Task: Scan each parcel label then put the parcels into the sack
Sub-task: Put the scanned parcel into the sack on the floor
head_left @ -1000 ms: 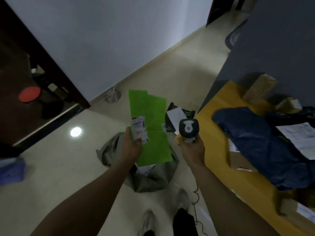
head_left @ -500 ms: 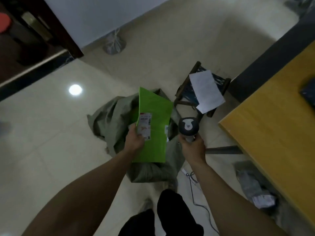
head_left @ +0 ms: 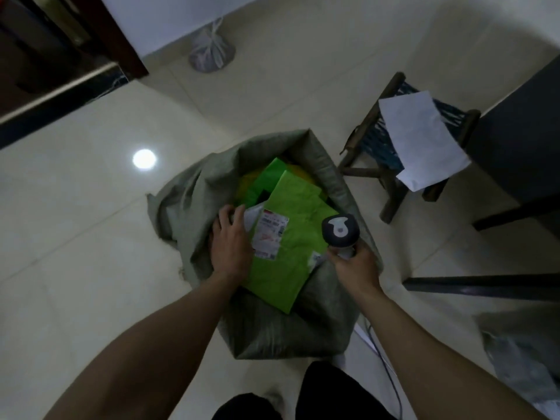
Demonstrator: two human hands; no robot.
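Sack (head_left: 266,331) stands open on the floor (head_left: 91,237). Left grip (head_left: 231,242) is curled on the left edge of the green parcel (head_left: 297,259), which lies label (head_left: 270,234) up in the sack's mouth, not yet let go; right grip (head_left: 354,266) is clamped round the scanner (head_left: 341,230), just beside it. Farther in, a second green parcel (head_left: 263,178) already lies inside, so some look done; how many remain cannot be told

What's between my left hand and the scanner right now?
Head view: the green parcel, label up, lies between left hand and scanner, over the mouth of the sack.
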